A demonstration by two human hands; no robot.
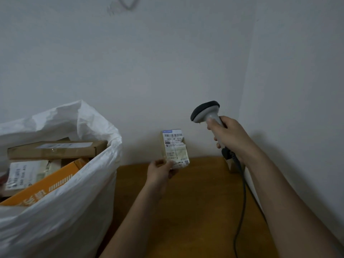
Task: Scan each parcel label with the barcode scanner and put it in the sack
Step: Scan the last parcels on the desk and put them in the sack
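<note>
The left hand (pixel 161 169) pinches the small parcel (pixel 175 148) by its lower corner, label upright. Up and to its right, the right hand (pixel 229 135) grips the barcode scanner (pixel 205 111). Its head looks aimed past the label, so the scan may miss. The sack (pixel 61 202) stands left.

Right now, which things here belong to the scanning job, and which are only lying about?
For the job:
- parcel, held up by the left hand
- scanner, gripped by the right hand
- sack, with boxes inside

Lying about:
- small box by the wall
- table
</note>
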